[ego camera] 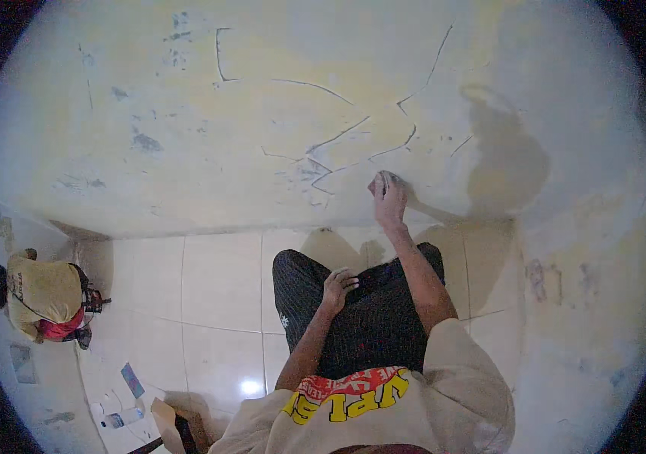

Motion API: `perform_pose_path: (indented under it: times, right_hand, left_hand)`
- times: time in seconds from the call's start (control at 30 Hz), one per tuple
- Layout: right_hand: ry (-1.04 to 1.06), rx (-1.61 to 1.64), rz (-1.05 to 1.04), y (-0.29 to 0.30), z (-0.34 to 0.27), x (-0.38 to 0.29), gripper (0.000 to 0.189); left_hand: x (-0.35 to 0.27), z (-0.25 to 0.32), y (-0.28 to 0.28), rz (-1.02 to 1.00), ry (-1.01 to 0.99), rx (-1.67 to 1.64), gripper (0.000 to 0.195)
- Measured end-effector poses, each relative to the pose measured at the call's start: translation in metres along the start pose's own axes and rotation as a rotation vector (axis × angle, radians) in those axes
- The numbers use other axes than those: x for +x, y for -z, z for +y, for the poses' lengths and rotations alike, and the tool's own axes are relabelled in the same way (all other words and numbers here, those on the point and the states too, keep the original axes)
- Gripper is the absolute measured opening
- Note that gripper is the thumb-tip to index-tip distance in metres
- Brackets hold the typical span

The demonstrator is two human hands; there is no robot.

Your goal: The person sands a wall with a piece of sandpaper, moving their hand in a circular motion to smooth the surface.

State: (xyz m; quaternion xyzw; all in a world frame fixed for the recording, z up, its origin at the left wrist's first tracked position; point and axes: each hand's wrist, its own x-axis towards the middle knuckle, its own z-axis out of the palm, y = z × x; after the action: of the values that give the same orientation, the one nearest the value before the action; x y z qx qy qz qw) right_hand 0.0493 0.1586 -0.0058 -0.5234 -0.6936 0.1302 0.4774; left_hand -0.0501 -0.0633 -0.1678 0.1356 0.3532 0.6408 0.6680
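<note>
In the head view, my right hand [390, 201] presses a small reddish-brown piece of sandpaper [373, 186] against the lower part of the painted wall [215, 125]. My fingers hide most of that piece. Above and to the left of this hand run several dark cracks or scored lines [337, 136] in the yellowish-white paint. My left hand [338, 289] rests on my dark trousers [374, 323] near the left thigh, its fingers loosely apart and holding nothing.
Side walls meet the tiled floor [220, 278] at left and right. Another person [47, 295] is low beside the left wall. A plastic bottle [122, 418], a blue flat object [132, 380] and an open cardboard box [166, 423] lie at lower left. My shadow [504, 153] falls on the wall.
</note>
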Motion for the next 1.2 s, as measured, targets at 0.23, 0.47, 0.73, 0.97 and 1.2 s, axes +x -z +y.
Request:
perform_pose_path:
  times: [0.23,0.47,0.73,0.97,1.2]
  right_hand:
    - [0.032,-0.073,-0.238,0.011,-0.006,0.008,0.025]
    - [0.008,-0.077,-0.483,-0.011,-0.017,-0.026,0.029]
    - [0.048,-0.216,-0.641,0.002,0.013,-0.162,0.037]
    - [0.12,-0.069,-0.742,0.022,0.028,-0.215,0.035]
    - [-0.042,0.386,-0.986,0.015,0.054,-0.195,0.037]
  left_hand:
    - [0.008,-0.002,0.011,0.085,0.094,-0.075,0.026]
    - [0.004,-0.001,0.016,0.08,0.047,0.024,0.031]
    - [0.001,0.009,-0.019,0.03,-0.099,0.354,0.051]
    - [0.008,0.002,-0.004,-0.017,0.109,0.48,0.05]
    - [0.007,-0.005,0.016,0.019,-0.143,0.444,0.043]
